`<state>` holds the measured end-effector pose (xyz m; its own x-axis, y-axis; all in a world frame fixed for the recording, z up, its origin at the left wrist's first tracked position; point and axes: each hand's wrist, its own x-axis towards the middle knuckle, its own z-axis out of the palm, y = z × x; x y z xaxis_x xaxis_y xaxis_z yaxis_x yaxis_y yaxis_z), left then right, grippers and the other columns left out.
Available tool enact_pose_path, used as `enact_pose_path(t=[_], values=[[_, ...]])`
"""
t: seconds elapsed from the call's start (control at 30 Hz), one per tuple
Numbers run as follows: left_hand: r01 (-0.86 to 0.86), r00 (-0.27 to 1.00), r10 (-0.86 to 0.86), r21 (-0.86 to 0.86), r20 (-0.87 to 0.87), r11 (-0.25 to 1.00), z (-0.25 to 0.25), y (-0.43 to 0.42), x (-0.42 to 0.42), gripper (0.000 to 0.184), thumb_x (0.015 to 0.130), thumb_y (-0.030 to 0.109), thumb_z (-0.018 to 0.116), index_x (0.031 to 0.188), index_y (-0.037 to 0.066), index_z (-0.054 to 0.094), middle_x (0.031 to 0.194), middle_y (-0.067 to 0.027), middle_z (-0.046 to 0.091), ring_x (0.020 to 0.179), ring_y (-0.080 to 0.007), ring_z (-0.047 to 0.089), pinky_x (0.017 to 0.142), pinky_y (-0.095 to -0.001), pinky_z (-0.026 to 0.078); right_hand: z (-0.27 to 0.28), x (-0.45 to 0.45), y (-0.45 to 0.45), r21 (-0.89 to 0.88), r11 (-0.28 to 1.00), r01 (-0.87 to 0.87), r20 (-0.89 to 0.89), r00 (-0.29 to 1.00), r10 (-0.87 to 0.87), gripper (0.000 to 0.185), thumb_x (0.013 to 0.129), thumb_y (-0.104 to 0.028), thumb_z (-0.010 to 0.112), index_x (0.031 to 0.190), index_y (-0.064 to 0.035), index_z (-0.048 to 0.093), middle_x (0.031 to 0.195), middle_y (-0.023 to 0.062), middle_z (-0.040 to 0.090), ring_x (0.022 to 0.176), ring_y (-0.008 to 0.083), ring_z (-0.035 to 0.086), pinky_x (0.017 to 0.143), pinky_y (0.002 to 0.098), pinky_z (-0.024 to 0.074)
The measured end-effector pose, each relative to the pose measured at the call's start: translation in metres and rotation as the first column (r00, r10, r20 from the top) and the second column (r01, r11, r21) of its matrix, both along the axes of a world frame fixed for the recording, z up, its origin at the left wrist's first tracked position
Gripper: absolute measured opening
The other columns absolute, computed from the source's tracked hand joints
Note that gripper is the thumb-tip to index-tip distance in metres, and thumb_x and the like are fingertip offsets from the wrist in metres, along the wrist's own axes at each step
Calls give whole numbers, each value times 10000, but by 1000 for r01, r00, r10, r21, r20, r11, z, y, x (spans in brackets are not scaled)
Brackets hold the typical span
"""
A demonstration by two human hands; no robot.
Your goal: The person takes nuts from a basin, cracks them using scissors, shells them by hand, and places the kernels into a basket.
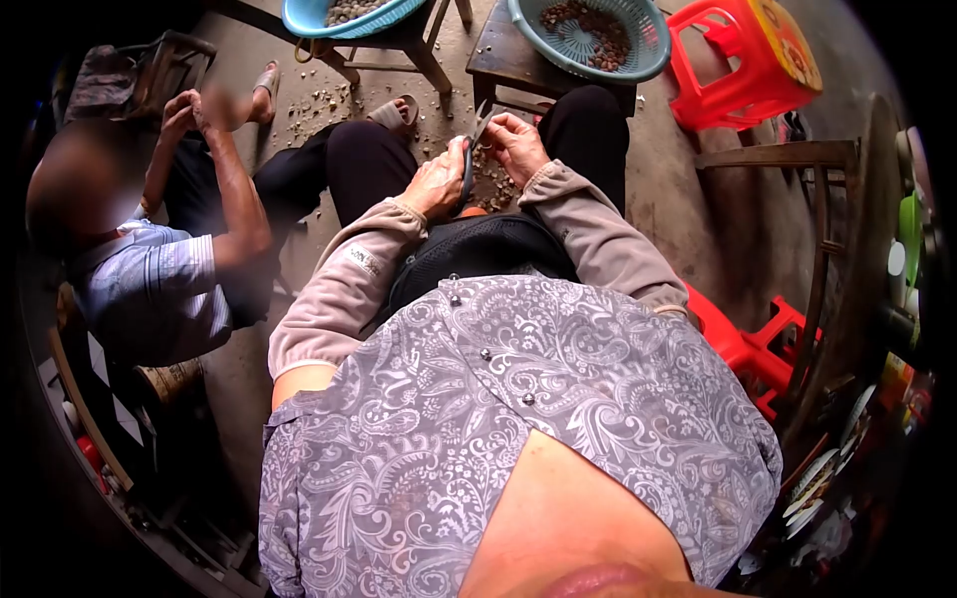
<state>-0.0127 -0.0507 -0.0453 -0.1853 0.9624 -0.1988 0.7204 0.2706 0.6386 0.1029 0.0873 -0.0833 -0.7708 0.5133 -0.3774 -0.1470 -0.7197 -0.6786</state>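
Observation:
My left hand (436, 184) is closed around the dark handles of a scissor-like tool (468, 171), whose metal blades point up and away from me. Just right of the blades is my right hand (518, 148), its fingers pinched together. What those fingers hold is too small to make out. Both hands are above my lap, between my knees. Beyond them, a light blue basket (650, 52) with reddish-brown pieces stands on a dark wooden stool (498, 68). Another blue basin (399, 14) at the top holds pale pieces.
On the left sits another person (164, 279) with raised hands. Small bits are scattered over the floor (319, 95). A red plastic stool (698, 75) stands at the upper right, with a wooden chair (788, 157) below it. More red plastic (763, 349) is beside my right side.

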Motion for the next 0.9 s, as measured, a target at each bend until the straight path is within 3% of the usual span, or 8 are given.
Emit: enact_pose_path(t=[0.13, 0.3, 0.47, 0.57, 0.7, 0.8, 0.9], values=[[54, 999, -54, 54, -2, 997, -11, -3, -9, 534, 846, 148, 553, 1250, -45, 263, 827, -290, 582, 810, -458, 576, 665, -483, 440, -7, 2, 5, -30, 997, -66, 4, 998, 66, 54, 891, -139, 571, 894, -86, 585, 791, 1, 600, 725, 116, 574, 623, 284, 474], [39, 995, -44, 52, 90, 998, -9, -5, -5, 477, 812, 88, 533, 1215, -47, 317, 710, -209, 601, 676, -351, 621, 602, -404, 461, -11, 0, 9, -17, 999, -33, 11, 999, 34, 53, 888, -145, 583, 888, -93, 595, 791, -12, 600, 718, 101, 566, 618, 271, 471], [58, 995, -57, -21, 83, 998, -7, -5, -4, 452, 827, 108, 530, 1200, -39, 321, 752, -237, 604, 724, -375, 624, 622, -414, 463, -20, 0, 11, -56, 996, -65, -24, 998, 64, 56, 889, -148, 582, 915, -98, 587, 799, -11, 601, 719, 100, 569, 599, 249, 470], [35, 998, -33, -29, 62, 999, -9, -7, -7, 477, 831, 126, 541, 1215, -31, 304, 787, -257, 602, 768, -397, 619, 649, -428, 461, 4, -4, 3, -131, 991, 36, 89, 996, -24, 53, 871, -106, 599, 896, -70, 569, 751, 0, 580, 615, 99, 544, 515, 232, 453], [38, 998, -35, -64, 58, 997, -8, -6, -9, 534, 832, 144, 554, 1255, -20, 271, 824, -276, 594, 818, -422, 602, 688, -445, 451, -11, -2, 9, -26, 1000, -10, 70, 997, 12, 45, 883, -129, 580, 920, -104, 581, 819, 6, 604, 751, 122, 596, 613, 276, 507], [50, 997, -48, -39, 57, 998, -8, -3, -10, 552, 836, 146, 550, 1275, -16, 257, 838, -284, 587, 841, -433, 589, 702, -447, 444, -14, -1, 13, -98, 995, -27, 35, 999, 31, 39, 869, -93, 597, 881, -64, 574, 777, 30, 605, 646, 114, 563, 532, 243, 465], [68, 996, -68, 14, 49, 998, -13, -3, -11, 540, 837, 135, 543, 1276, -8, 264, 832, -282, 584, 827, -440, 581, 695, -455, 438, -13, 1, 14, -119, 993, -28, 38, 999, 32, 42, 868, -95, 601, 862, -59, 581, 771, 34, 609, 638, 117, 562, 515, 244, 457]])
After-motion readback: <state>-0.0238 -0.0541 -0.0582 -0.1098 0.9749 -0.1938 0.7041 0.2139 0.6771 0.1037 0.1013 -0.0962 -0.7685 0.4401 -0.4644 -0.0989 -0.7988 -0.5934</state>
